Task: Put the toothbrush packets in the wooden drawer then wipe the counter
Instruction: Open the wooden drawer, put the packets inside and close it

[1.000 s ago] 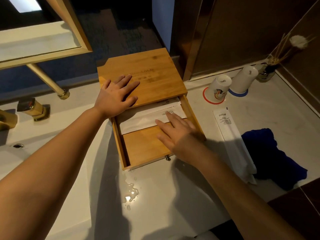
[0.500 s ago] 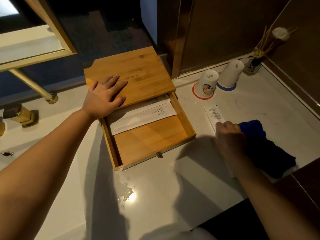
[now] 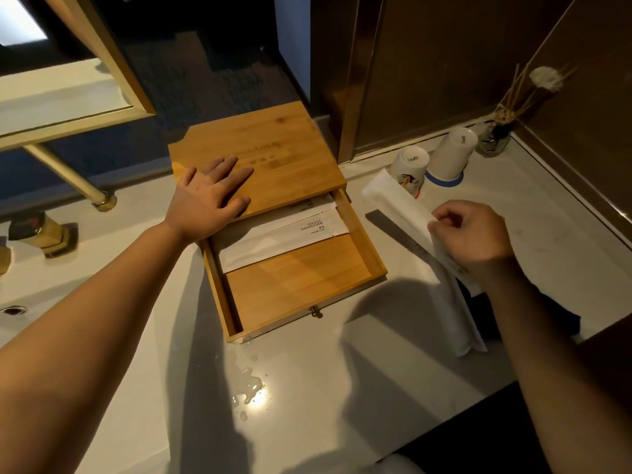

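A bamboo box stands on the white counter with its wooden drawer pulled out. Two white toothbrush packets lie at the back of the drawer. My left hand rests flat on the box lid, fingers spread. Right of the drawer, my right hand pinches a white toothbrush packet, lifted off the counter and tilted toward the cups. Another white packet lies below my wrist. A dark blue cloth lies mostly hidden under my right arm.
Two upturned white cups stand on coasters behind the packet, with a reed diffuser in the corner. A water puddle glints in front of the drawer. Gold taps and a mirror frame are at the left; dark walls enclose the right.
My right hand left the drawer, moved right to the counter beside the blue cloth, gripped a packet and lifted it. My left hand has stayed on the lid.
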The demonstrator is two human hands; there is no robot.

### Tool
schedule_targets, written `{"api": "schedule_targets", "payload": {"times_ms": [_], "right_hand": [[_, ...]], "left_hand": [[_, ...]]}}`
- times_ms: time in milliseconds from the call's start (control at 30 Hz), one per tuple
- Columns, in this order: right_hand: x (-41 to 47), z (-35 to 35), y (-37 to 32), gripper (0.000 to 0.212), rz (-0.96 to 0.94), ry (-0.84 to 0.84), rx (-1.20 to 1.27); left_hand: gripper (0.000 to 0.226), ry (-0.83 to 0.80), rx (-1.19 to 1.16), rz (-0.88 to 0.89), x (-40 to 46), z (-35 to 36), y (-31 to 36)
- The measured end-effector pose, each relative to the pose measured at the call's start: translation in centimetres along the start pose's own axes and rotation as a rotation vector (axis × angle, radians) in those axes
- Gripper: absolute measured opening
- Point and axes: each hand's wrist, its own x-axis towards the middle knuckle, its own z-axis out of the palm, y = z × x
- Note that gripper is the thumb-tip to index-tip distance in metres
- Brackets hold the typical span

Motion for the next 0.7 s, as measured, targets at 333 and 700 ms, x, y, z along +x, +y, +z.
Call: {"api": "schedule_targets", "payload": {"times_ms": [333,700], "right_hand": [[1.2,-0.4,-6.3,0.024,-0.140,-0.478,0.467],[1.5,7.0,-12.4,0.027,-0.525,-0.794,-0.110]], "left_hand": [[0.060,-0.001,-0.005,-0.011,0.0,0.1,0.0],[0.058,-0.004,-0.002,-0.004,0.2,0.1,-0.2]]}}
